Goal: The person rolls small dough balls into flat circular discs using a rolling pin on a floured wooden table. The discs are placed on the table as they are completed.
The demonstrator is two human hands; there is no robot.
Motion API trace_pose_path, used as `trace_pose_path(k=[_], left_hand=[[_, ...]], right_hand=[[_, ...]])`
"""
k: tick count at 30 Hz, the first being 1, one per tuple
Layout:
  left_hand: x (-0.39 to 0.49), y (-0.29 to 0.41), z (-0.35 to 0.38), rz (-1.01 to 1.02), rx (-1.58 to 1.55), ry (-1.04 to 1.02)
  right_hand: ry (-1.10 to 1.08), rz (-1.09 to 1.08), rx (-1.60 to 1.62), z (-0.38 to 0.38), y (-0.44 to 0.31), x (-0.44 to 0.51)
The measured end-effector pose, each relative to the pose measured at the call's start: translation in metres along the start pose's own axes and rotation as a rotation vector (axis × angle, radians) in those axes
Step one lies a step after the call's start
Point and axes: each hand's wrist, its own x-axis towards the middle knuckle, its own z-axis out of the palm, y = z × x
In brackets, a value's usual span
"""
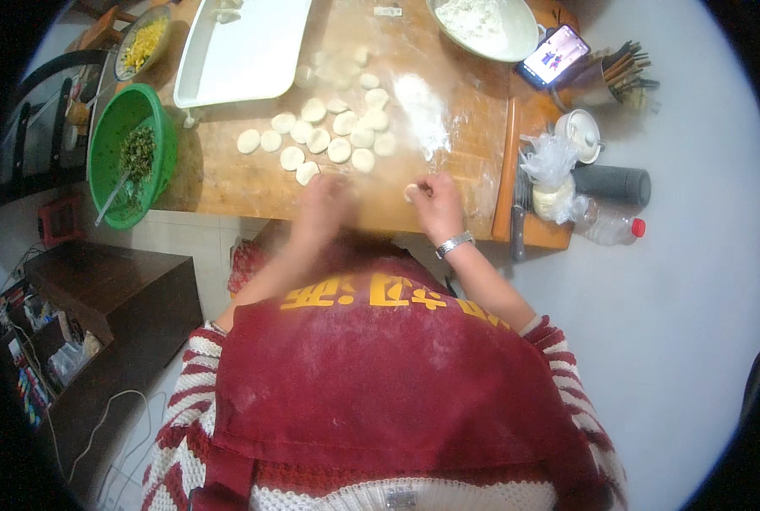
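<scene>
My right hand (440, 203), with a metal-banded watch or bracelet at the wrist, pinches a small pale dough piece (410, 192) above the front of the wooden board (226, 185). Blurred by motion, my left hand (325, 201) is beside the nearest of several flattened dough rounds (306, 172); whether its fingers hold anything cannot be made out. More dough rounds (339, 151) spread over the middle of the board. A patch of loose white flour (421, 108) lies to their right.
At the left stand a green basin (170, 144) of chopped filling with a spoon and a white tray (239, 64). A flour bowl (526, 48), lit phone (555, 57), knife (518, 223), dark bottle (616, 185) and clear plastic bottle (610, 227) line the right side.
</scene>
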Motion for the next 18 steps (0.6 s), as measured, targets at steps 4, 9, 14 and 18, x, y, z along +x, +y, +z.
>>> trace_pose_path(k=[4,9,14,18], left_hand=[[0.008,0.003,-0.005,0.1,-0.083,0.288],[0.025,0.024,0.0,0.288,0.057,0.249],[0.019,0.017,0.006,0.112,-0.052,0.256],[-0.001,-0.007,-0.001,0.079,0.07,0.298]], right_hand=[[-0.086,0.283,0.284,-0.009,0.005,0.007],[0.101,0.015,0.01,-0.002,-0.004,0.028],[0.108,0.06,0.185,0.001,-0.001,0.023],[0.119,0.065,0.081,-0.005,0.008,0.004]])
